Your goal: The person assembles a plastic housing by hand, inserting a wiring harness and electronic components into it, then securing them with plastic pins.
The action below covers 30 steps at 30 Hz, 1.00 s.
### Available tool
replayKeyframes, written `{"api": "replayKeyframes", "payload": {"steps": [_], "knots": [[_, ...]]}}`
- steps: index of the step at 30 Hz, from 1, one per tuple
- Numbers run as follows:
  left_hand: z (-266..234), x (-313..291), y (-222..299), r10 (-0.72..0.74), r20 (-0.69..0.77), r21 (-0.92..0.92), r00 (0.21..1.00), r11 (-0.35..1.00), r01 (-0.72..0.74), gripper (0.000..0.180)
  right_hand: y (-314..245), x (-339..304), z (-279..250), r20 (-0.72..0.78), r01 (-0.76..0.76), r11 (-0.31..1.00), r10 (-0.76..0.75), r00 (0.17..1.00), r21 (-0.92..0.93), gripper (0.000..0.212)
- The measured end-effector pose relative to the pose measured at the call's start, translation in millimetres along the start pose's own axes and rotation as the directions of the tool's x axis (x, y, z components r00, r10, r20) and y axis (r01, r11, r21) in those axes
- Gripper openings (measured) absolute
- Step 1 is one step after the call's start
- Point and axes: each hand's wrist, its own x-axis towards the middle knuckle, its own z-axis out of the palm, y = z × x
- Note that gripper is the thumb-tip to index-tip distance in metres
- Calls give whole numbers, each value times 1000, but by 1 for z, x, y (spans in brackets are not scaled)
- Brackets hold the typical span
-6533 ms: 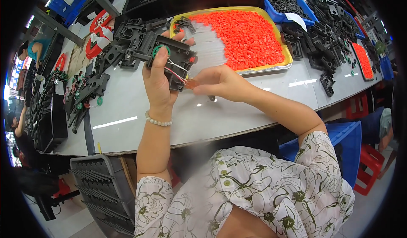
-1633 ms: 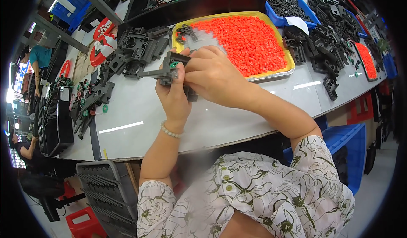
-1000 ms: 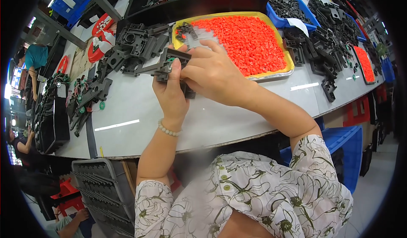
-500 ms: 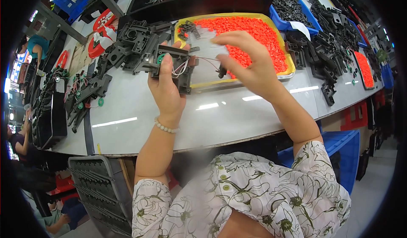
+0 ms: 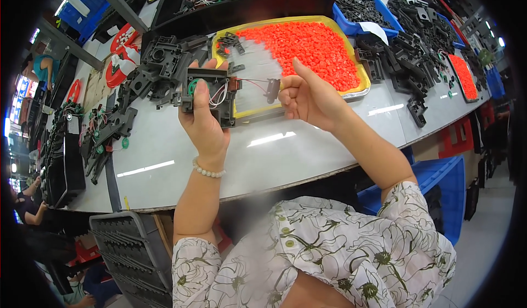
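My left hand (image 5: 204,116) is closed around a dark grey plastic housing (image 5: 222,116), thumb on top beside a round green part (image 5: 192,86). White wires loop inside the housing. Thin wires run from its right side to a small dark grey plastic piece (image 5: 272,90). That piece is at the curled fingertips of my right hand (image 5: 310,97), whose thumb points up; the exact grip is partly hidden. Both hands are above the table's front part, before a yellow-rimmed tray (image 5: 241,109) of small orange-red pieces (image 5: 313,50).
Dark plastic housings (image 5: 159,66) are piled left of the tray, more parts (image 5: 406,83) to its right. A black bin (image 5: 241,13) and a blue bin (image 5: 351,27) stand behind. A grey crate (image 5: 123,253) and a blue crate (image 5: 447,198) are below the table edge.
My right hand has turned and curled its fingers at the small wired piece, which has shifted left. My left hand with the housing has moved slightly left and down.
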Motion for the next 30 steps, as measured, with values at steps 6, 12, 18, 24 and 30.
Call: {"api": "replayKeyframes", "payload": {"steps": [6, 12, 18, 24, 30], "knots": [[0, -3, -4, 5, 79, 93, 997, 996, -12, 41, -4, 18, -15, 295, -491, 865, 446, 845, 99, 37], [-1, -2, -1, 18, 131, 60, 991, 998, -26, 39, -1, 13, -1, 299, -522, 839, 543, 785, -152, 47], [-1, -3, -3, 31, 179, 70, 983, 997, -45, 38, 12, 19, -6, 429, -593, 801, 564, 705, -78, 51], [1, -4, -1, 21, 142, 124, 990, 992, -38, 40, 11, 16, 7, 238, -566, 823, 561, 793, -54, 35], [0, -2, -3, 24, 174, 68, 984, 997, -36, 38, 8, 14, 6, 354, -552, 831, 539, 765, -70, 25]]}}
